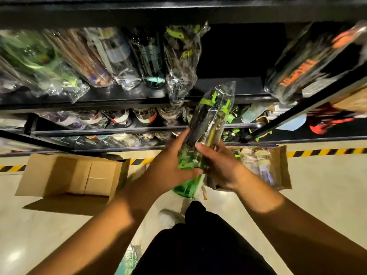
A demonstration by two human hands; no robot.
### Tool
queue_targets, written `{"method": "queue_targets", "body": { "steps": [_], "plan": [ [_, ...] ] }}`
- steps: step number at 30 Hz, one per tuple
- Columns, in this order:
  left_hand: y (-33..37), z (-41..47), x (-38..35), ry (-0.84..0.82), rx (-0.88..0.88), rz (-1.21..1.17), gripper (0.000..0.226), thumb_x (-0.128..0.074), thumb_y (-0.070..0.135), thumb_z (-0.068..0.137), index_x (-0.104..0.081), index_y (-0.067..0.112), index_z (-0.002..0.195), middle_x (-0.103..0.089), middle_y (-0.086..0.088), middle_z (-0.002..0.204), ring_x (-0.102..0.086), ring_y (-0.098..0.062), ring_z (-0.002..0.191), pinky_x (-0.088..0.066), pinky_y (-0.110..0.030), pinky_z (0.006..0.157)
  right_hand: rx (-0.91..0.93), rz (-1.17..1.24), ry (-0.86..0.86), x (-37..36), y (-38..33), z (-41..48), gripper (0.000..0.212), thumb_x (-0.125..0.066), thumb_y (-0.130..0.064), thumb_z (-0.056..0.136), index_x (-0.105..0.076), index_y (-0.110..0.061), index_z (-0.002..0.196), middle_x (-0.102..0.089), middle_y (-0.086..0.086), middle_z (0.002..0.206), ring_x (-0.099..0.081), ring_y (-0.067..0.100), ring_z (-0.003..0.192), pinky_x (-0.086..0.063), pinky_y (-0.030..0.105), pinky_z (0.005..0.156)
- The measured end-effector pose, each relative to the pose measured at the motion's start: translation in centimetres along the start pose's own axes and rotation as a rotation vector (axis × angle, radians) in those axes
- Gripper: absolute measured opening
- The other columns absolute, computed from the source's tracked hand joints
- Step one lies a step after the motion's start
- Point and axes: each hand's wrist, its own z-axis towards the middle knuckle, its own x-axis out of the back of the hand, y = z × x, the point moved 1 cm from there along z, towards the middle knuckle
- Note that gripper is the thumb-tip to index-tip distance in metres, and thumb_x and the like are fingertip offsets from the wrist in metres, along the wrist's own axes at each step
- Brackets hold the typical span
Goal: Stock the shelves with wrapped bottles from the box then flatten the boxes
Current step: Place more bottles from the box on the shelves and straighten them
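Observation:
I hold a wrapped bottle with green and black markings in clear plastic, tilted up toward the black shelf. My left hand grips its lower green end from the left. My right hand grips it from the right, thumb across the front. Several wrapped bottles lie in a row on the upper shelf, with a dark gap to their right. An open cardboard box with more wrapped bottles sits on the floor behind my right hand.
An empty open cardboard box stands on the floor at the left. Lower shelves hold more bottles. A black pack with orange lettering fills the upper right. Yellow-black tape marks the floor. My dark trousers and white shoe are below.

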Motion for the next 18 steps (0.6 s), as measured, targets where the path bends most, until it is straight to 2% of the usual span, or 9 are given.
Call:
{"method": "queue_targets", "body": {
  "steps": [2, 4, 7, 9, 11, 14, 18],
  "plan": [
    [0.3, 0.5, -0.4, -0.043, -0.010, 0.066, 0.105, -0.083, 0.049, 0.074, -0.012, 0.053, 0.152, -0.038, 0.010, 0.157, -0.043, -0.009, 0.138, -0.039, -0.034, 0.114, 0.035, 0.032, 0.055, 1.0, -0.2, -0.1, 0.090, -0.094, -0.023, 0.061, -0.048, -0.013, 0.137, -0.065, 0.018, 0.127, -0.063, 0.040, 0.116, -0.050, 0.059, 0.096],
    [0.5, 1.3, -0.4, -0.058, -0.020, 0.196, 0.100, -0.078, 0.048, 0.081, -0.012, 0.045, 0.156, -0.037, 0.009, 0.158, -0.041, -0.012, 0.139, -0.035, -0.025, 0.109, 0.117, 0.032, 0.112, 1.8, -1.2, 0.1, 0.071, -0.083, -0.009, 0.073, -0.048, -0.009, 0.134, -0.066, 0.021, 0.122, -0.065, 0.042, 0.110, -0.055, 0.056, 0.089],
    [0.2, 3.3, 0.4, -0.007, 0.009, 0.311, 0.092, -0.074, 0.048, 0.084, -0.017, 0.038, 0.156, -0.033, 0.002, 0.159, -0.041, -0.018, 0.139, -0.036, -0.027, 0.105, 0.234, -0.088, 0.177, 2.6, -4.3, 1.1, 0.045, -0.072, -0.004, 0.083, -0.053, -0.007, 0.124, -0.070, 0.014, 0.112, -0.070, 0.031, 0.100, -0.059, 0.039, 0.075],
    [-0.3, 4.8, 1.3, 0.058, 0.047, 0.327, 0.087, -0.074, 0.046, 0.085, -0.024, 0.036, 0.155, -0.035, -0.002, 0.157, -0.047, -0.022, 0.135, -0.040, -0.028, 0.101, 0.273, -0.157, 0.211, 2.8, -6.5, 2.3, 0.050, -0.077, -0.014, 0.082, -0.051, -0.012, 0.125, -0.069, 0.008, 0.114, -0.068, 0.025, 0.104, -0.054, 0.034, 0.077],
    [-0.8, 6.1, 2.4, 0.118, 0.069, 0.355, 0.084, -0.074, 0.042, 0.086, -0.029, 0.031, 0.155, -0.038, -0.006, 0.154, -0.048, -0.024, 0.132, -0.038, -0.025, 0.096, 0.321, -0.175, 0.241, 2.8, -8.3, 3.7, 0.049, -0.076, -0.014, 0.083, -0.049, -0.016, 0.124, -0.068, 0.002, 0.114, -0.068, 0.020, 0.103, -0.051, 0.036, 0.081],
    [-1.4, 7.6, 3.7, 0.175, 0.097, 0.376, 0.082, -0.075, 0.037, 0.086, -0.032, 0.025, 0.154, -0.040, -0.011, 0.153, -0.045, -0.028, 0.134, -0.039, -0.029, 0.100, 0.438, -0.246, 0.294, 2.5, -10.6, 5.6, 0.045, -0.075, -0.010, 0.084, -0.048, -0.022, 0.117, -0.068, -0.006, 0.107, -0.068, 0.007, 0.094, -0.052, 0.032, 0.082],
    [-2.1, 8.6, 4.4, 0.169, 0.133, 0.393, 0.084, -0.076, 0.031, 0.087, -0.029, 0.019, 0.155, -0.039, -0.016, 0.152, -0.045, -0.032, 0.135, -0.038, -0.033, 0.105, 0.593, -0.355, 0.365, 2.4, -12.4, 8.3, 0.054, -0.082, -0.011, 0.078, -0.044, -0.017, 0.115, -0.064, 0.006, 0.113, -0.065, 0.018, 0.103, -0.055, 0.032, 0.090]
  ]
}}
